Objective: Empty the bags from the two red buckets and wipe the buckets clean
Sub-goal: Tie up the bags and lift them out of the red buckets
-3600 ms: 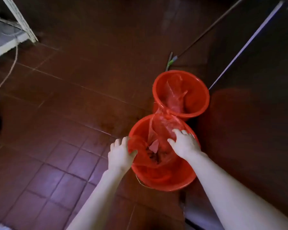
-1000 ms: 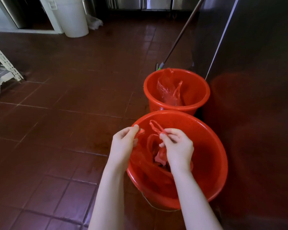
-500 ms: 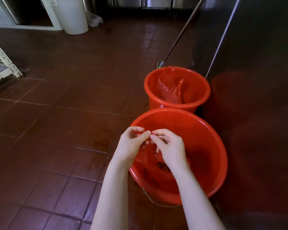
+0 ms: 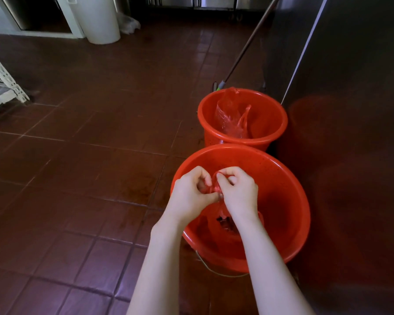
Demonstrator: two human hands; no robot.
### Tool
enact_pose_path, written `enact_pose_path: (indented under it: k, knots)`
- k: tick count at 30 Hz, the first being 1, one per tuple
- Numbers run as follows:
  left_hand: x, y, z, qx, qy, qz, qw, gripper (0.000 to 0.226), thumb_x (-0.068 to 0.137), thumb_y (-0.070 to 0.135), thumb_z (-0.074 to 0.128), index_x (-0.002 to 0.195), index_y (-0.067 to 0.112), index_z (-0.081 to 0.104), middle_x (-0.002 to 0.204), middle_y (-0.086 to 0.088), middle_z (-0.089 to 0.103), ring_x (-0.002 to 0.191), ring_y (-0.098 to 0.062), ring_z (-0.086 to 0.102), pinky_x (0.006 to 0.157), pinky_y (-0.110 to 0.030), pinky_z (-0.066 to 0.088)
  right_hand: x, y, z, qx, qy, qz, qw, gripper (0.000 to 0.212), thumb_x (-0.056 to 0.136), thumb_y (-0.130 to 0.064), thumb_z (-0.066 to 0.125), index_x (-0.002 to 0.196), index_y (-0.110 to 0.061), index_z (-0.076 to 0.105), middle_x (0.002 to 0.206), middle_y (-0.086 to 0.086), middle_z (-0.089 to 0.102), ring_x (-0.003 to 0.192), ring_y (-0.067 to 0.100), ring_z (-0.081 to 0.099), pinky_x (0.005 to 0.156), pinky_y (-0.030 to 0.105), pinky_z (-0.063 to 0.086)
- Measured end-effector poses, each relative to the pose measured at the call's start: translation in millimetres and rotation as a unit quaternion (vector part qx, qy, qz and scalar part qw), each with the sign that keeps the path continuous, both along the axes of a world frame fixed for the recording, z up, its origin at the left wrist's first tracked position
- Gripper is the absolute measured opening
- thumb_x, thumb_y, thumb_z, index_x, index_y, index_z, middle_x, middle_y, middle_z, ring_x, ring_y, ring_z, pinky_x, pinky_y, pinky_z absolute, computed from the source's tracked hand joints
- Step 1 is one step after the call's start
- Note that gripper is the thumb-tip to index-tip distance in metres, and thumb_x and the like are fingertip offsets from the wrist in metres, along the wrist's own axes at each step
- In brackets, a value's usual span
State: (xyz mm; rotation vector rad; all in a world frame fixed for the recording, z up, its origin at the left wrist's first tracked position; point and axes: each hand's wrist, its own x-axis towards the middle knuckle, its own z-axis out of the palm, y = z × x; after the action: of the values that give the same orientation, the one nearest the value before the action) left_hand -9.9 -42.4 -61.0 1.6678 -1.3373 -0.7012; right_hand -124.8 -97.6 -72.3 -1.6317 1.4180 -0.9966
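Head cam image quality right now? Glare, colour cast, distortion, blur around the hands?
Head view: dim; purple sheen on the floor tiles; red bucket glow mirrored in the steel panel; wide-angle stretch at the edges; left hand and right hand sharp, pinching the bag over the near bucket.

One wide-angle head-worn camera looks forward and down, close above the near red bucket [image 4: 282, 189] and tiled floor [image 4: 77, 178].

Forearms extended, left hand [image 4: 190, 195] and right hand [image 4: 240, 193] close together, fingers [image 4: 228, 172] curled, pinching red bag [image 4: 214, 188]
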Motion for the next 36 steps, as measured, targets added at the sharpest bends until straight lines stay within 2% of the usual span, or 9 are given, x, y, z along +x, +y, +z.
enact_pose_path:
  k: [7,12,16,20,22,25,30,33,36]
  knots:
    - [-11,4,0,-0.099,-0.129,0.05,0.985,0.027,0.07,-0.004,0.068,0.081,0.017,0.054,0.055,0.009,0.043,0.056,-0.009,0.048,0.047,-0.025,0.041,3,2,9,0.005,0.072,0.01,0.997,0.008,0.082,-0.02,0.068,0.085,-0.023,0.074,0.073,-0.009,0.071,0.072,0.005,0.066,0.062,0.001,0.041]
    - [0,9,-2,-0.03,-0.08,0.001,0.996,0.039,0.064,0.014,0.086,0.088,0.022,0.056,0.064,0.013,0.049,0.064,0.006,0.052,0.052,-0.008,0.039,0,6,13,0.038,0.05,0.02,0.998,0.007,0.084,-0.02,0.07,0.087,-0.023,0.076,0.077,-0.009,0.072,0.071,0.008,0.069,0.075,0.031,0.059]
    - [-6,10,-2,-0.089,-0.134,0.049,0.986,0.025,0.071,0.015,0.083,0.088,0.02,0.066,0.065,0.019,0.051,0.069,0.007,0.055,0.058,-0.004,0.04,-3,5,14,0.045,0.034,0.028,0.998,0.011,0.084,-0.016,0.068,0.086,-0.022,0.076,0.078,-0.011,0.073,0.076,0.001,0.068,0.078,0.022,0.056]
    - [1,9,-4,-0.073,-0.192,0.042,0.978,0.015,0.078,0.014,0.079,0.092,0.019,0.076,0.083,0.011,0.07,0.072,0.003,0.059,0.067,-0.001,0.041,-6,1,11,0.057,0.068,0.056,0.995,0.012,0.087,-0.018,0.066,0.083,-0.022,0.075,0.071,-0.01,0.072,0.065,-0.002,0.066,0.056,0.006,0.046]
    - [7,10,-5,-0.021,-0.195,0.022,0.98,0.007,0.081,0.021,0.077,0.088,0.019,0.076,0.083,0.007,0.07,0.075,-0.003,0.06,0.065,-0.003,0.039,-8,2,9,0.071,0.089,0.103,0.988,0.014,0.09,-0.02,0.063,0.083,-0.024,0.074,0.068,-0.009,0.07,0.061,-0.003,0.065,0.055,0.007,0.044]
    - [21,11,-9,0.114,-0.103,-0.024,0.988,0.015,0.083,0.037,0.073,0.073,0.027,0.073,0.068,0.008,0.067,0.062,-0.003,0.059,0.057,-0.009,0.04,-15,3,9,0.068,0.093,0.166,0.979,0.016,0.091,-0.023,0.059,0.098,-0.034,0.069,0.077,-0.01,0.067,0.072,0.003,0.065,0.069,0.02,0.051]
    - [39,14,-12,0.166,0.278,-0.103,0.94,0.04,0.085,0.049,0.066,0.086,0.011,0.076,0.091,-0.013,0.074,0.085,-0.024,0.07,0.081,-0.033,0.056,-33,8,9,0.093,-0.027,0.279,0.955,0.035,0.073,-0.015,0.073,0.098,-0.038,0.062,0.101,-0.012,0.065,0.093,0.004,0.062,0.082,0.018,0.052]
    - [35,9,-16,0.155,0.326,-0.1,0.927,0.047,0.081,0.059,0.065,0.088,0.014,0.076,0.092,-0.008,0.072,0.091,-0.018,0.067,0.08,-0.025,0.052,-27,13,4,0.012,-0.013,0.252,0.967,0.033,0.07,-0.019,0.082,0.094,-0.034,0.065,0.101,-0.017,0.065,0.096,-0.002,0.059,0.083,0.011,0.044]
    - [31,4,-18,0.163,0.313,-0.07,0.933,0.052,0.074,0.068,0.066,0.084,0.018,0.075,0.083,0.0,0.067,0.083,-0.013,0.062,0.077,-0.024,0.048,-23,15,1,-0.029,-0.064,0.189,0.979,0.018,0.076,-0.024,0.079,0.091,-0.032,0.073,0.099,-0.015,0.068,0.099,0.003,0.063,0.086,0.023,0.052]
